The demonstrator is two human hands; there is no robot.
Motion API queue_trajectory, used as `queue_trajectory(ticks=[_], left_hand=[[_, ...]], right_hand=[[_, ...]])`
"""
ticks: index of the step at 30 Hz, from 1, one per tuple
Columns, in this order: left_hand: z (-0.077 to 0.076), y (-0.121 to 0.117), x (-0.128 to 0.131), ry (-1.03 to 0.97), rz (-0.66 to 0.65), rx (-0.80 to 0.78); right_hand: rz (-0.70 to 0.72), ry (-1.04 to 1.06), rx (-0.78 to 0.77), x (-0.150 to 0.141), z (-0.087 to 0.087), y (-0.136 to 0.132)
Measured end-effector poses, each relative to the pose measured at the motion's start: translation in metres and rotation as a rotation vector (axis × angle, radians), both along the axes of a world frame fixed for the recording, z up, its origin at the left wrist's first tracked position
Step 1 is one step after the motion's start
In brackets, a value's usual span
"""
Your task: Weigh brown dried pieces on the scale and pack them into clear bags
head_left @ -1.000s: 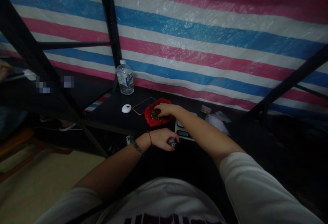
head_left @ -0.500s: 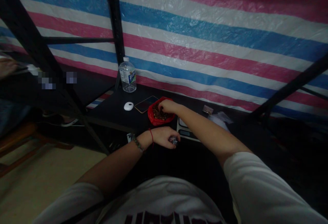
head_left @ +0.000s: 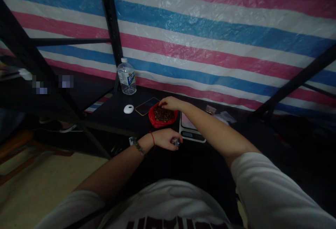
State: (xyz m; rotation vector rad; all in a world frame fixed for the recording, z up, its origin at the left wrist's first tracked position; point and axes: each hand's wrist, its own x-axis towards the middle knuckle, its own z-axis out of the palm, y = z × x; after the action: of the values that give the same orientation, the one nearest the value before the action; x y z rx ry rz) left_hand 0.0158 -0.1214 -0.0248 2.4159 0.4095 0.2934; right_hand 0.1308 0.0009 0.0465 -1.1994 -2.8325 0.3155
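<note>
My left hand [head_left: 166, 139] is closed around a small crumpled clear plastic bag [head_left: 176, 141], in front of the table edge. A red plastic bag [head_left: 155, 123] stands open on the black table, holding many small brown bead-like pieces [head_left: 164, 114]. At its far rim my right hand [head_left: 169, 103] has bent fingers that seem to pinch the bag's edge; the fingertips are partly hidden. Under my right forearm lies a flat digital scale [head_left: 185, 122] with a small display.
Left of the red bag are a phone [head_left: 147, 106], a white oval case [head_left: 128, 109] and a clear bottle [head_left: 127, 77]. Small clear bags [head_left: 223, 116] and a packet [head_left: 210, 109] lie to the right. Black metal posts [head_left: 111, 22] frame the table before striped sheeting [head_left: 199, 40].
My right hand has moved out of the brown pieces to the bag's far rim, uncovering more of them. My left hand keeps its hold. The view has shifted slightly.
</note>
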Motion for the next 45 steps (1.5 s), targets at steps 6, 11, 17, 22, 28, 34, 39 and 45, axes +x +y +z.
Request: queue_trajectory(ticks=[6,11,17,22,28,34,39,45], left_hand=[[-0.001,0.001,0.000,-0.008,-0.006,-0.008],[-0.002,0.001,0.001,0.001,0.009,-0.019],[-0.002,0.000,0.001,0.000,0.023,-0.043],[-0.002,0.000,0.001,0.009,0.041,-0.054],[-0.005,0.003,-0.001,-0.012,0.040,-0.072],[-0.003,0.004,0.000,0.007,0.052,-0.123],[-0.003,0.004,-0.001,0.001,0.035,-0.139],[-0.002,0.004,-0.001,0.020,0.039,-0.153]], right_hand=[[-0.029,0.055,0.028,0.024,0.019,-0.009],[-0.069,-0.059,-0.034,0.084,0.026,-0.024],[-0.248,-0.178,0.045,0.136,0.005,-0.053],[-0.302,-0.022,0.047,0.149,-0.007,-0.062],[-0.564,0.563,0.214,0.181,0.015,-0.064],[-0.624,0.974,0.290,0.201,0.024,-0.088],[-0.696,1.195,0.261,0.196,0.007,-0.109],[-0.680,1.136,0.159,0.190,-0.020,-0.119]])
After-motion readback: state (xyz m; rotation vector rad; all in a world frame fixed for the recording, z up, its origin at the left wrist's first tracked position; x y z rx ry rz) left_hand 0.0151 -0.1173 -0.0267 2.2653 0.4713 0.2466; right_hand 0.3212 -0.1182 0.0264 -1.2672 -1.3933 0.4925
